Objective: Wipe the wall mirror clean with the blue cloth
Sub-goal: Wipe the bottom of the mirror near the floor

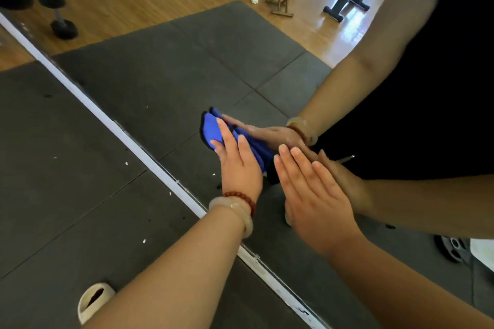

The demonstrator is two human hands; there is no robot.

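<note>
Mats (66, 168) meet mirror (160, 75); flat left hand (238, 168) presses blue cloth (212, 131), flat right hand (312, 195) empty

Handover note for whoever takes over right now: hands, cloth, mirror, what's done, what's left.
Left hand: open, straight fingers pressing the blue cloth flat against the wall mirror, near its white edge strip.
Right hand: open, straight fingers against the glass just beside the cloth, holding nothing.
Done: cloth is on the glass; how much is already clean cannot be told.
Left: wipe the rest of the mirror, including where the right hand touches.
</note>
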